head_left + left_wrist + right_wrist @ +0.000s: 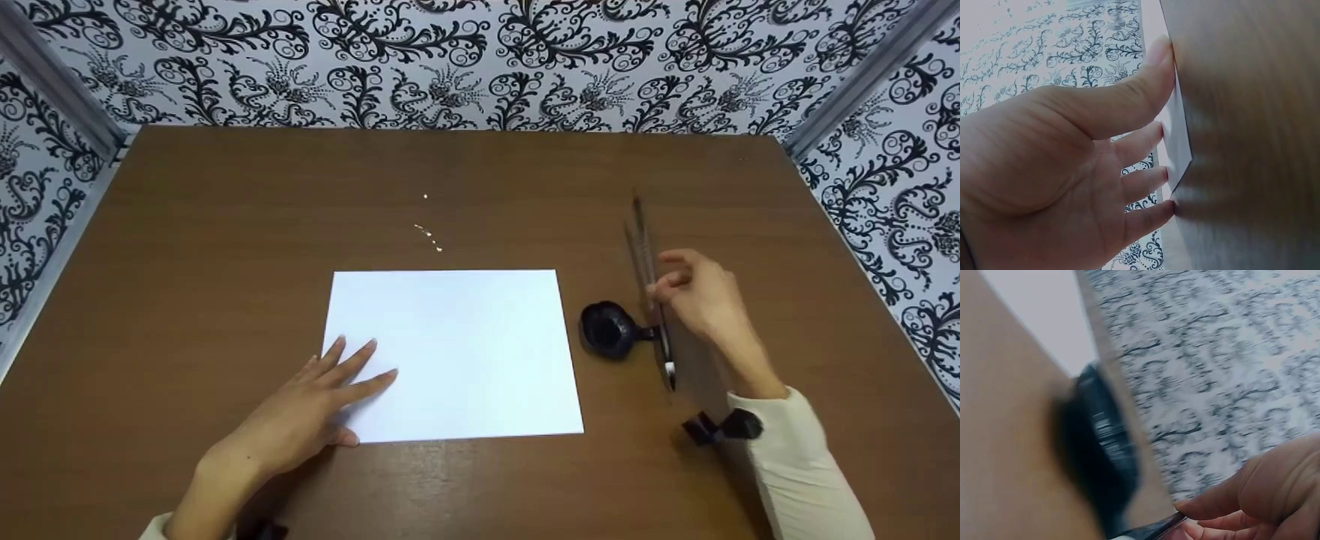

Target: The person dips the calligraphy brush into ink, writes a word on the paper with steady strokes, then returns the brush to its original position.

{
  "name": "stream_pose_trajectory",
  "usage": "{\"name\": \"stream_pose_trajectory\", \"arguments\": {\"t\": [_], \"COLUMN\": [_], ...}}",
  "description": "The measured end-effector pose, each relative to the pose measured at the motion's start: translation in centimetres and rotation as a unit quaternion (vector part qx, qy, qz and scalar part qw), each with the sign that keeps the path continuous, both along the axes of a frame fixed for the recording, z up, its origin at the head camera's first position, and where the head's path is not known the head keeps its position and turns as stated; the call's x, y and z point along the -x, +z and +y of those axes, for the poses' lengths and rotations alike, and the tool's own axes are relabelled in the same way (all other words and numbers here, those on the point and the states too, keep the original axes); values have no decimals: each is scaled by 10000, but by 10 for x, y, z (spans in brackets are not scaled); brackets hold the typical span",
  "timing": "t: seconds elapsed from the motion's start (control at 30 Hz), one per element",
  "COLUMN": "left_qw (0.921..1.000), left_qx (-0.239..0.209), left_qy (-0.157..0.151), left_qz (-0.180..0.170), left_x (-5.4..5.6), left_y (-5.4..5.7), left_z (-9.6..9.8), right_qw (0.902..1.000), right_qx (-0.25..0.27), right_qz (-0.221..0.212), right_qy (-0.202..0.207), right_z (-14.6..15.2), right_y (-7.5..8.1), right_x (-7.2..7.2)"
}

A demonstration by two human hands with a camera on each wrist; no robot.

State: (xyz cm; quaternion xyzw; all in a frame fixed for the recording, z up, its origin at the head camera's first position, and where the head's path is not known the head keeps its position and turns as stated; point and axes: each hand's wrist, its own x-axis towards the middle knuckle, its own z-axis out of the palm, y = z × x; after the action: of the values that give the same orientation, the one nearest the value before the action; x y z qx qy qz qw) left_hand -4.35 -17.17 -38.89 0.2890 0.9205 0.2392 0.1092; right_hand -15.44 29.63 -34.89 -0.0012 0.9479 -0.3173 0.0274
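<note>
A white sheet of paper [465,352] lies on the brown table. My left hand [300,412] rests on its lower left part, fingers spread, thumb at the near edge; the left wrist view shows the fingertips on the sheet [1176,135]. To the right of the paper, my right hand [701,296] pinches a slim dark paintbrush [661,337] between thumb and fingers. The brush has a white band, its dark pointed tip faces toward me, and its upper end is blurred. Just left of it stands a round black jar [606,330], which looms blurred in the right wrist view.
Small pale crumbs [429,234] lie on the table [225,225] beyond the paper. Walls with a black-and-white scroll pattern [450,67] border the table at the back and sides. A black wrist camera [724,426] sits at the right sleeve.
</note>
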Motion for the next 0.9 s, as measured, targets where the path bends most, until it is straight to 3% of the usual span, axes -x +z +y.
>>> {"name": "stream_pose_trajectory", "arguments": {"t": [0.1, 0.2, 0.33, 0.4, 0.53, 0.7, 0.9], "left_qw": [10000, 9999, 9998, 9996, 9991, 9972, 9968], "left_qx": [25, 72, 163, 212, 283, 430, 221], "left_qy": [-6, -8, 35, 44, 7, -42, 14], "left_qz": [30, 70, 121, 173, 310, 612, 774], "left_x": [0, 0, 0, 0, 1, 0, -3], "left_y": [1, 2, 3, 3, 3, 3, 0], "left_z": [1, 2, 4, 6, 10, 14, 15], "right_qw": [9991, 9933, 9740, 9653, 9528, 9397, 9366], "right_qx": [224, 955, 1863, 2037, 2043, 1532, 948], "right_qz": [331, 565, 1120, 1483, 2206, 3048, 3311], "right_qy": [-108, -324, -636, -680, -409, 231, 647], "right_z": [4, 4, -6, -14, -30, -38, -38], "right_y": [19, 37, 49, 49, 39, 23, 14], "right_x": [-8, -19, -31, -34, -34, -30, -27]}}
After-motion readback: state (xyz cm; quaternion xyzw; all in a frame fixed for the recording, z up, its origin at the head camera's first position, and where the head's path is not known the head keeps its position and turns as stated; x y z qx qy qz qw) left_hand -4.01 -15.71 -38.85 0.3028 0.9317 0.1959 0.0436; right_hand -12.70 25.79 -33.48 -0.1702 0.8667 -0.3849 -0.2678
